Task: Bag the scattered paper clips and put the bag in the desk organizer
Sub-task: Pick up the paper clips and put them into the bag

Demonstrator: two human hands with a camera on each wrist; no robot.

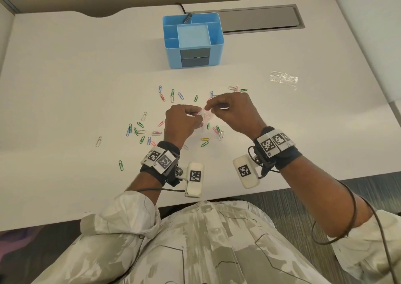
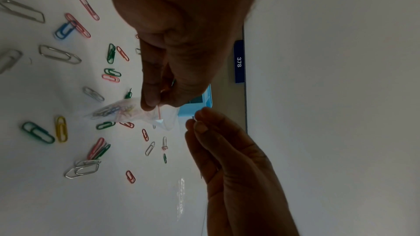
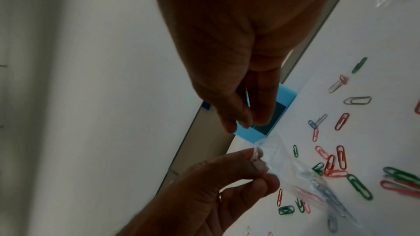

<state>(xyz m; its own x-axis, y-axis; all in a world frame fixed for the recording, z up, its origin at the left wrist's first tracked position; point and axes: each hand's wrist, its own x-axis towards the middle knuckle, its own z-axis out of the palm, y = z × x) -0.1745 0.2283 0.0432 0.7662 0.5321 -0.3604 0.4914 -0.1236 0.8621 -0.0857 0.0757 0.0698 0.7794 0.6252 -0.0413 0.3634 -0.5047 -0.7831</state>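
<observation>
Above the middle of the white desk, my left hand [image 1: 184,121] pinches the red-sealed mouth of a small clear bag [image 1: 206,116]. Several coloured clips lie inside the bag [image 2: 113,112]. My right hand [image 1: 230,108] hovers just right of the bag mouth without touching the plastic. Its thumb and forefinger [image 3: 247,123] are pinched together on what looks like a thin silver paper clip seen edge-on. Loose paper clips [image 1: 141,129] lie scattered on the desk around and under both hands. The blue desk organizer [image 1: 171,56] stands further back.
A second clear plastic bag [image 1: 284,78] lies flat at the right. A dark pen [image 1: 187,18] leans in the organizer's back compartment. A grey cable tray lid [image 1: 260,19] is set into the desk behind it. The desk's front edge is near my body.
</observation>
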